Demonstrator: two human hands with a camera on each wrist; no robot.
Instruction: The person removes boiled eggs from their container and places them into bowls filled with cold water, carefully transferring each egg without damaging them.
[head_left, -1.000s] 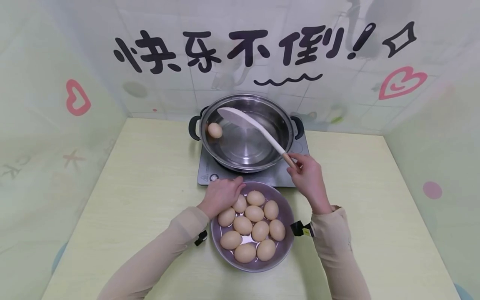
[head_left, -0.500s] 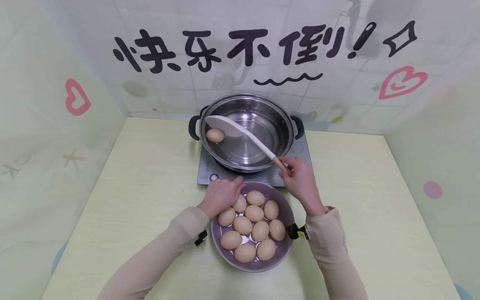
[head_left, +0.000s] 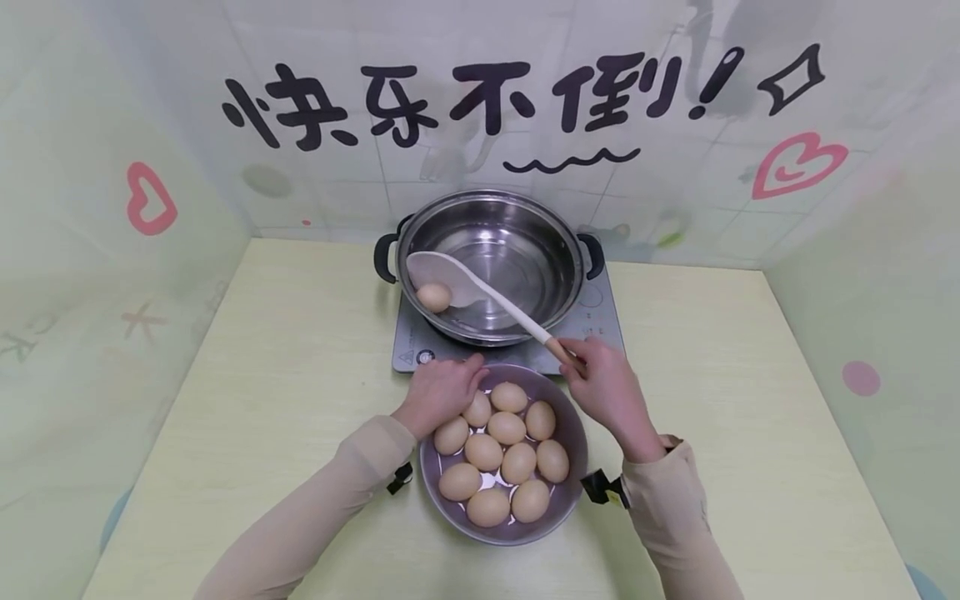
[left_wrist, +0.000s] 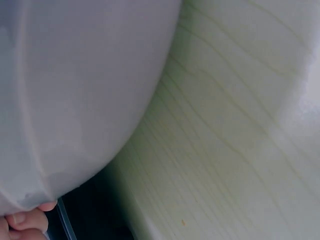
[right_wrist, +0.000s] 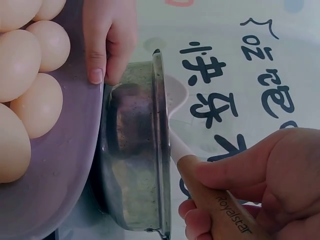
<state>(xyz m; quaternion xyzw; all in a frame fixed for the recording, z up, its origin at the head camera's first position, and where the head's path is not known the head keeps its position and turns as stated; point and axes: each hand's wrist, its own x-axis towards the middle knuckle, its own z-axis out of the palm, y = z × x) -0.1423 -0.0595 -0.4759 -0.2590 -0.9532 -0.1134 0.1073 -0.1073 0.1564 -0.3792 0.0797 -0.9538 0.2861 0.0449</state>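
Observation:
My right hand (head_left: 609,392) holds a white spatula (head_left: 517,312) by its wooden handle (right_wrist: 225,215), thumb and fingers curled round it. The spatula's broad head reaches into the left side of a steel pot (head_left: 517,242). A single brown egg (head_left: 433,297) lies there, overlapping the spatula head in the head view. My left hand (head_left: 442,392) grips the far left rim of a purple-grey bowl (head_left: 558,517) holding several brown eggs (head_left: 483,452). Its thumb lies over the rim, while fingertips (left_wrist: 30,220) press the bowl's outside in the left wrist view.
The pot, with a black handle (head_left: 386,257) on each side, stands on a flat silver cooktop (head_left: 592,308). Directly in front of it sits the bowl on the pale table (head_left: 285,333). Behind rises a wall (head_left: 315,200) with printed characters; side walls flank the table.
The spatula head has swung left and then down toward the pot's near left side. The egg has shifted toward the near rim with it. My left hand stays on the bowl.

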